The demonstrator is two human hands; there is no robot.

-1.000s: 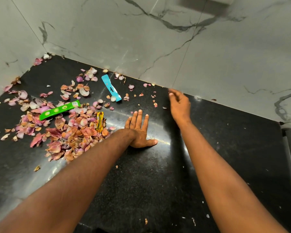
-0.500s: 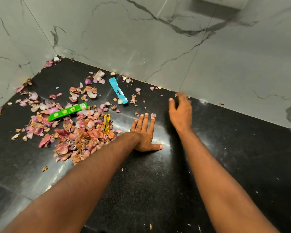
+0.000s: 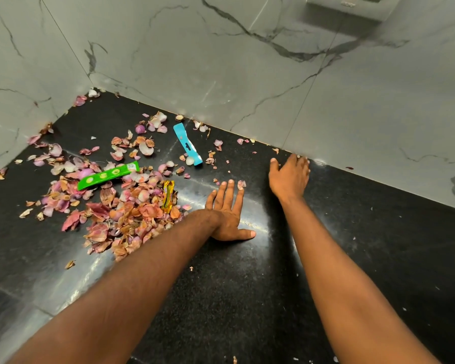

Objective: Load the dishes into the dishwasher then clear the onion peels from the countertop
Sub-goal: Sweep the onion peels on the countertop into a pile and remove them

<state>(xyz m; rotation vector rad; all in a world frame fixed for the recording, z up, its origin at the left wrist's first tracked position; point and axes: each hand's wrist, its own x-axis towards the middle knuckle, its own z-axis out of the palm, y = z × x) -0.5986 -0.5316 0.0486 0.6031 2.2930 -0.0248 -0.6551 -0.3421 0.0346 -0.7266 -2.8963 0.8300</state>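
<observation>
Black bench (image 3: 378, 258) against marble: your left hand (image 3: 227, 214), flat and spread, lies nearest the peel heap (image 3: 126, 211), just left of its fingers; right hand (image 3: 290, 177), open, rests far by the wall.

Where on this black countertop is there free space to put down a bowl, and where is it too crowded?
The countertop is mostly bare right of the right hand, up to the marble wall, with only tiny crumbs. Bare too is the near strip between the forearms. Left of the left hand it is crowded: onion peels, green wrapper, yellow wrapper, blue wrapper.
</observation>
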